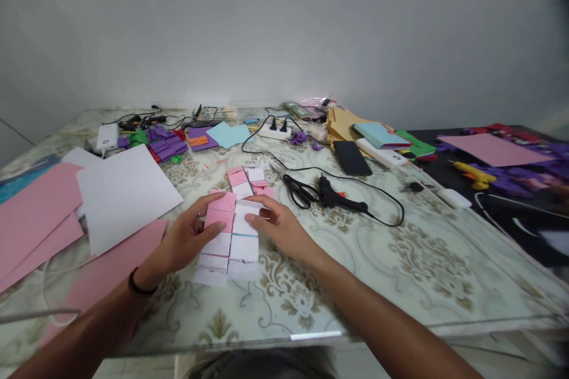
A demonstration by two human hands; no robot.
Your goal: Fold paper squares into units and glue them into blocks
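Between my two hands is a folded paper piece [231, 240] made of pink and white squares in two columns. My left hand [189, 228] grips its left edge, thumb on the pink part and fingers behind. On the right side, my right hand [280, 225] pinches the white upper part between thumb and fingers. Just beyond the hands lies a second pink-and-white folded paper [243, 180], partly covered by them. Black scissors [302, 192] and a black glue gun [340, 196] rest on the table to the right of my right hand.
White sheet [128, 195] and pink sheets [40, 213] lie at left. Behind are purple folded strips [166, 142], a white power strip [274, 131] and a black cable. A phone [351, 158], brown envelopes [344, 124] and a yellow glue gun [473, 174] are farther right.
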